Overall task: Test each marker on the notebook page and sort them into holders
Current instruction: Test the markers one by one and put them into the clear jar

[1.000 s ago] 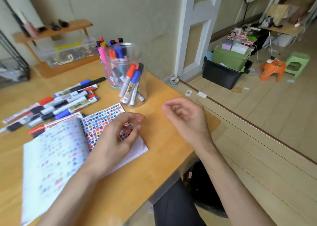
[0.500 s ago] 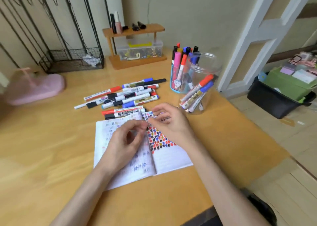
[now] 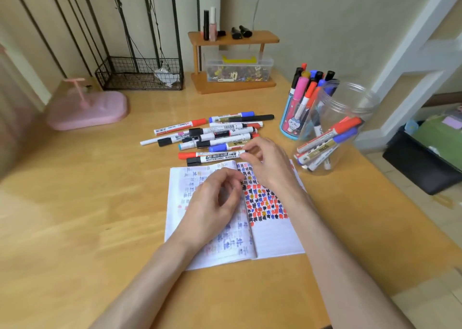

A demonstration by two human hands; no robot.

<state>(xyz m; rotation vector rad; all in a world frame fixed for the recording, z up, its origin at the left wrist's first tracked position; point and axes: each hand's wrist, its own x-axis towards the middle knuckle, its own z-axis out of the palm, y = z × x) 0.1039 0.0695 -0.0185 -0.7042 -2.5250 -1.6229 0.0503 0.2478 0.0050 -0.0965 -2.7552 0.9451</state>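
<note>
An open notebook [image 3: 275,238] lies on the wooden table, its right page covered in red, blue and black test marks. My left hand [image 3: 215,203] rests on the left page, fingers loosely curled and holding nothing. My right hand [image 3: 267,163] reaches past the notebook's top edge and pinches the end of a red-capped whiteboard marker [image 3: 212,154]. A black-capped marker [image 3: 200,160] lies beside it. Several more markers [image 3: 220,131] are piled behind. A clear jar [image 3: 345,118] at the right holds several markers. A blue cup [image 3: 290,126] next to it is full of markers.
A pink object [image 3: 87,108] sits at the back left, with a black wire basket [image 3: 140,76] behind it. A small wooden shelf [image 3: 235,38] with a clear box [image 3: 237,68] stands against the wall. The table's right edge drops to the floor, where a black bin [image 3: 420,163] stands.
My view has swung left across the table. My right hand moved from the air over the table's right side onto the page, then up to the red-capped marker. My left hand stayed on the notebook.
</note>
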